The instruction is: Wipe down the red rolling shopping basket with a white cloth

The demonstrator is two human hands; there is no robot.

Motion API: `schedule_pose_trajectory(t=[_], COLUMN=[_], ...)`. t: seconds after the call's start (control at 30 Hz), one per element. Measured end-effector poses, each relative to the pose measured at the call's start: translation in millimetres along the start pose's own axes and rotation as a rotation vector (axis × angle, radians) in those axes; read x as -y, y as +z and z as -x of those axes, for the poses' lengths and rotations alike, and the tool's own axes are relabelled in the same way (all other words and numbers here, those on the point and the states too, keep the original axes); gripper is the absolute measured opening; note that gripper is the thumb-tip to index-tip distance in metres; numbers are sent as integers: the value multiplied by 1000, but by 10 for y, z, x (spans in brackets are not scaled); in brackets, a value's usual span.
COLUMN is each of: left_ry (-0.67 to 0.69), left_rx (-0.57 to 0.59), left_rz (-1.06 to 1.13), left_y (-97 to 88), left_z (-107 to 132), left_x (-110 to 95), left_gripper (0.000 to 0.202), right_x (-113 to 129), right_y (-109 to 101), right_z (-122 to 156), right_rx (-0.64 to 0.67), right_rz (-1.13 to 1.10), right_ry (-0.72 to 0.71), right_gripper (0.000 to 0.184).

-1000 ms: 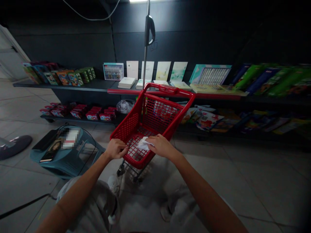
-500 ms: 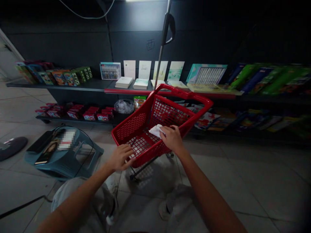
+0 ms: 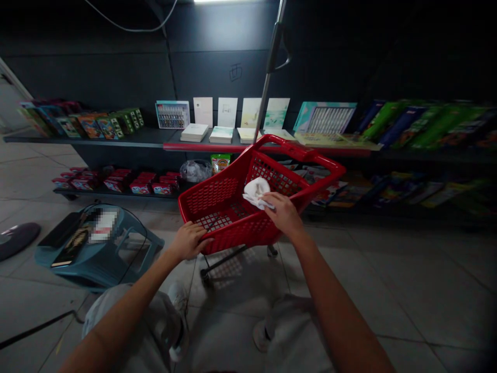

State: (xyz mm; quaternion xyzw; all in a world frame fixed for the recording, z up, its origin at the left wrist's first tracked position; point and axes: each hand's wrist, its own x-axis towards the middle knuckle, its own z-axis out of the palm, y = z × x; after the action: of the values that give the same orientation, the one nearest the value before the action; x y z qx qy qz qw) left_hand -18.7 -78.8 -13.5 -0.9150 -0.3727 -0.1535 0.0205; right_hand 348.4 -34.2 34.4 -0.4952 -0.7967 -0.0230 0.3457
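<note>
A red plastic shopping cart [image 3: 233, 235] with a perforated basket stands in front of me, its handle toward the shelf. My left hand [image 3: 189, 240] is curled over the near left corner of the basket rim, the thumb along the outside. A crumpled white cloth [image 3: 257, 191] is pinched in the fingers of my right hand [image 3: 282, 211]. That hand is at the near side rim, and the cloth spreads above the basket's inside. Whether the cloth touches the red plastic I cannot tell.
Behind the cart runs a dark shelf [image 3: 128, 135] with books, boxes and bags on two levels. A blue-grey stool [image 3: 97, 259] carrying a phone and other items stands on the left. A metal pole [image 3: 265, 98] rises behind the cart. My legs are close below.
My left hand has closed over the basket's corner rim. My right hand has shifted slightly right and up, and the cloth is more spread out. The cart's near side sits a little higher in view.
</note>
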Motion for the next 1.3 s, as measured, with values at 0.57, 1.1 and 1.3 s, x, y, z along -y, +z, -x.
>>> schedule_pose_trajectory(t=[0.57,1.1,1.3], left_ry=[-110,-149,-143], left_rx=[-52,-160,-148], left_rz=[-12,18,6], left_y=[-40,26,15], left_z=[38,36,40], left_x=[61,-2,-8], left_gripper=[27,19,18], right_x=[1057,468,1221], right_y=[627,160,608], right_z=[60,42,144], right_rx=[14,-194,61], right_rz=[-3,163,106], right_ry=[-191,200,-17], right_gripper=[28,42,37])
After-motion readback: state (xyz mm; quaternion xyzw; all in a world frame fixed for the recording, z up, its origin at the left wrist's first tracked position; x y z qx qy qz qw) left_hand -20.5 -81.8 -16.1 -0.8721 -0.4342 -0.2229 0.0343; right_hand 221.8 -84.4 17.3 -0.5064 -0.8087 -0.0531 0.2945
